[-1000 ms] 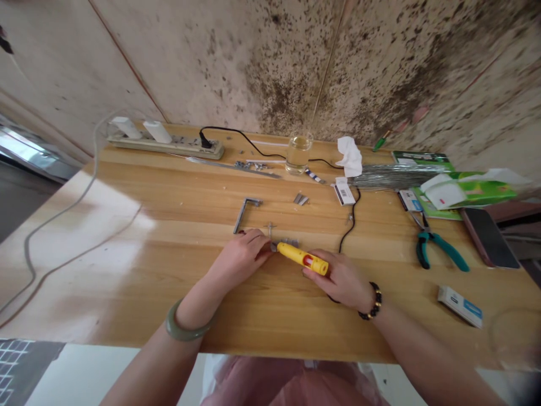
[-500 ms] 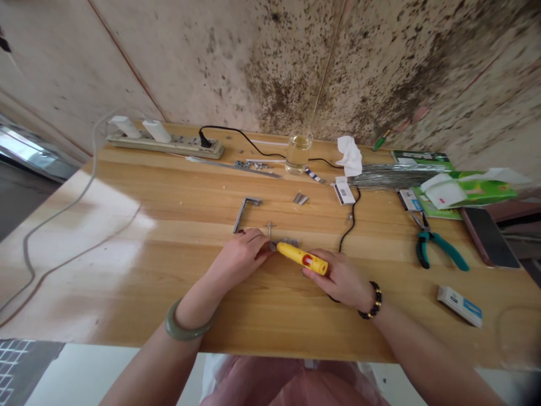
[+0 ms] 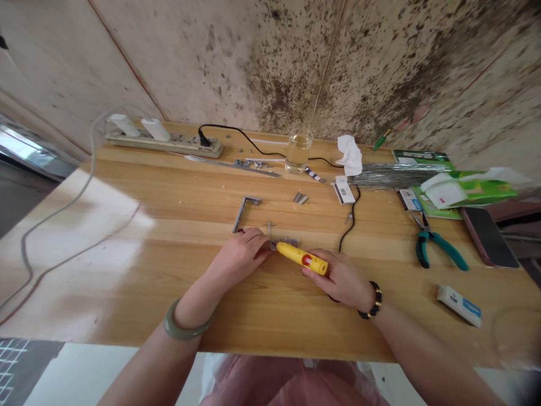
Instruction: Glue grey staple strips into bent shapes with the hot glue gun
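Note:
In my right hand [image 3: 340, 277] is a yellow hot glue gun [image 3: 301, 257], its fingers wrapped round the handle below the body. The nozzle points left, at the fingertips of my left hand [image 3: 242, 254]. That hand is closed in a pinch close to the table; what sits between its fingers is mostly hidden. A small grey metal piece [image 3: 289, 242] lies just behind the nozzle, and a thin cross-shaped metal part [image 3: 269, 226] stands out beyond the fingers. Past my left knuckles lies an L-shaped metal bracket [image 3: 242, 213].
Pliers [image 3: 439, 248], a phone [image 3: 490, 237] and a small box [image 3: 460, 305] lie right. Behind are a glass of yellowish liquid [image 3: 298, 151], short metal pieces [image 3: 301, 198], a wire bundle [image 3: 393, 176] and a power strip [image 3: 186, 146]. A black cord [image 3: 347, 231] runs towards my right hand.

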`<state>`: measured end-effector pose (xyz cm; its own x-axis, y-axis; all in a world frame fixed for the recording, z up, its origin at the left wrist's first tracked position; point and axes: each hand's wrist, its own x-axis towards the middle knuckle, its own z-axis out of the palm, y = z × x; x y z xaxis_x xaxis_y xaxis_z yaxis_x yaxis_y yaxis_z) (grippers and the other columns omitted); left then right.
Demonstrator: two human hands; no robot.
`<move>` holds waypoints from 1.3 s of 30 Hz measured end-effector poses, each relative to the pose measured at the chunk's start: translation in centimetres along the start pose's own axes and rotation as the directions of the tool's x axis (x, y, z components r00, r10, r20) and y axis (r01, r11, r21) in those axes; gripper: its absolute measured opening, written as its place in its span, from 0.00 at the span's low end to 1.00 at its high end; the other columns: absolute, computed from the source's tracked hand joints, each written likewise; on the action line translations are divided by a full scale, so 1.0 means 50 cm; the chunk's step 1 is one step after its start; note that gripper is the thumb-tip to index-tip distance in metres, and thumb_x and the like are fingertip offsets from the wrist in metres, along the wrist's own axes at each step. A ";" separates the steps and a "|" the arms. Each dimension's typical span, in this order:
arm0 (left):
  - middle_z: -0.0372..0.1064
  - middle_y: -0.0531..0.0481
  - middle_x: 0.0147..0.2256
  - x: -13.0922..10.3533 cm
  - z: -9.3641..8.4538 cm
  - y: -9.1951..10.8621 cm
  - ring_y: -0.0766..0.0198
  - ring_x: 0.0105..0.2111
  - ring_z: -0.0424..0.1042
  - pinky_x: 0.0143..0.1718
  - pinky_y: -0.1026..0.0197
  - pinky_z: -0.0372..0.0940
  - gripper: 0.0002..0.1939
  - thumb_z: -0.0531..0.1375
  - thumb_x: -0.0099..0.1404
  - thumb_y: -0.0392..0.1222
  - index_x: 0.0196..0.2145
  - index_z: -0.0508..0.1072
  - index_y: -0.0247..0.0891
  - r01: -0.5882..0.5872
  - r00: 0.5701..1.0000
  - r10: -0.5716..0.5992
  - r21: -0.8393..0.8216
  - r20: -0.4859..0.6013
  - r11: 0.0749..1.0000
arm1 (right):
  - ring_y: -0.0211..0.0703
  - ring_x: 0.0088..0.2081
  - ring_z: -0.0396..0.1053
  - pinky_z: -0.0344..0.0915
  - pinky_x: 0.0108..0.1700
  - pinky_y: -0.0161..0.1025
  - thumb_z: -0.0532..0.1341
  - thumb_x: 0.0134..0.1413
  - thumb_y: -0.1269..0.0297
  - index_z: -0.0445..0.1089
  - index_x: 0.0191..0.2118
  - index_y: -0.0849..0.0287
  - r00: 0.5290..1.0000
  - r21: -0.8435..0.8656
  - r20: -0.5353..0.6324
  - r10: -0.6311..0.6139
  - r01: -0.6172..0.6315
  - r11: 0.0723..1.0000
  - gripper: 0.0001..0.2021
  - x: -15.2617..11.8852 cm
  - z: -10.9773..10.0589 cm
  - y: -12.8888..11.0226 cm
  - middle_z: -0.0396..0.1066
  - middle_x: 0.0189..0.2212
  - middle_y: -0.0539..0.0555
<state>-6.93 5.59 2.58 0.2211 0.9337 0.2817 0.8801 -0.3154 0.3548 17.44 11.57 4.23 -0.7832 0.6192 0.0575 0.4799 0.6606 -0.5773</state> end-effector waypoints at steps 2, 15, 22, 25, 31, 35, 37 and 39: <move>0.68 0.45 0.35 0.001 0.000 0.000 0.61 0.35 0.69 0.37 0.58 0.66 0.06 0.56 0.63 0.38 0.38 0.69 0.35 0.000 1.000 0.000 0.000 0.003 1.000 | 0.45 0.36 0.71 0.64 0.37 0.39 0.54 0.59 0.56 0.65 0.45 0.59 1.000 -0.001 0.001 0.009 -0.009 1.000 0.13 0.000 -0.001 0.000 0.74 0.37 0.55; 0.68 0.45 0.35 -0.001 0.002 -0.002 0.61 0.35 0.68 0.37 0.58 0.66 0.06 0.57 0.63 0.38 0.38 0.69 0.35 -0.005 1.000 0.004 -0.032 -0.011 0.999 | 0.45 0.37 0.71 0.64 0.38 0.39 0.54 0.59 0.57 0.65 0.45 0.59 1.000 0.010 0.008 0.007 -0.007 1.000 0.13 -0.001 0.001 0.003 0.74 0.38 0.56; 0.69 0.45 0.35 0.001 0.000 -0.002 0.61 0.35 0.69 0.37 0.57 0.66 0.06 0.57 0.63 0.38 0.37 0.70 0.35 0.015 1.000 -0.015 -0.030 0.001 0.999 | 0.45 0.36 0.71 0.64 0.37 0.39 0.55 0.59 0.56 0.66 0.44 0.57 0.997 -0.013 0.079 -0.001 0.002 1.000 0.13 -0.004 -0.006 0.005 0.74 0.36 0.54; 0.68 0.45 0.34 0.001 -0.001 -0.002 0.61 0.35 0.69 0.37 0.58 0.66 0.06 0.57 0.63 0.38 0.37 0.70 0.35 0.017 1.000 -0.017 -0.032 0.010 0.999 | 0.45 0.35 0.71 0.64 0.37 0.39 0.54 0.58 0.56 0.66 0.44 0.57 0.996 -0.028 0.087 0.006 -0.004 1.000 0.13 -0.004 -0.005 0.005 0.74 0.36 0.54; 0.68 0.45 0.35 -0.001 0.004 -0.006 0.61 0.36 0.68 0.39 0.57 0.66 0.06 0.57 0.63 0.39 0.38 0.70 0.35 0.010 1.000 -0.010 -0.034 0.014 0.999 | 0.46 0.36 0.71 0.63 0.37 0.40 0.54 0.59 0.55 0.66 0.44 0.57 0.999 -0.036 0.039 0.013 -0.012 0.999 0.13 -0.002 -0.003 0.005 0.74 0.36 0.54; 0.68 0.45 0.34 -0.001 0.005 -0.007 0.61 0.35 0.68 0.38 0.58 0.65 0.06 0.56 0.63 0.39 0.38 0.70 0.35 0.009 1.000 -0.008 -0.040 0.024 0.999 | 0.44 0.36 0.71 0.64 0.37 0.39 0.54 0.59 0.56 0.66 0.45 0.57 0.998 -0.032 0.064 0.002 0.000 0.999 0.13 -0.003 -0.003 0.005 0.74 0.37 0.54; 0.68 0.46 0.34 -0.001 0.004 -0.006 0.61 0.35 0.68 0.38 0.58 0.65 0.06 0.56 0.63 0.38 0.38 0.70 0.35 0.015 1.000 -0.013 -0.043 0.028 0.999 | 0.44 0.36 0.71 0.64 0.38 0.39 0.54 0.59 0.55 0.66 0.44 0.57 0.997 -0.034 0.077 0.005 -0.003 0.999 0.13 -0.003 -0.004 0.005 0.74 0.37 0.54; 0.68 0.46 0.34 -0.001 0.003 -0.005 0.61 0.35 0.68 0.37 0.58 0.65 0.06 0.56 0.63 0.39 0.38 0.70 0.35 0.021 0.999 -0.020 -0.043 0.028 0.999 | 0.45 0.36 0.71 0.64 0.38 0.39 0.54 0.59 0.55 0.66 0.44 0.57 0.997 -0.037 0.080 0.004 -0.001 0.999 0.14 -0.003 -0.004 0.005 0.74 0.37 0.54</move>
<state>-7.11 5.67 2.36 0.2153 0.9440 0.2499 0.8655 -0.3030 0.3988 17.76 11.73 4.24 -0.8103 0.5859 -0.0106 0.4952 0.6750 -0.5469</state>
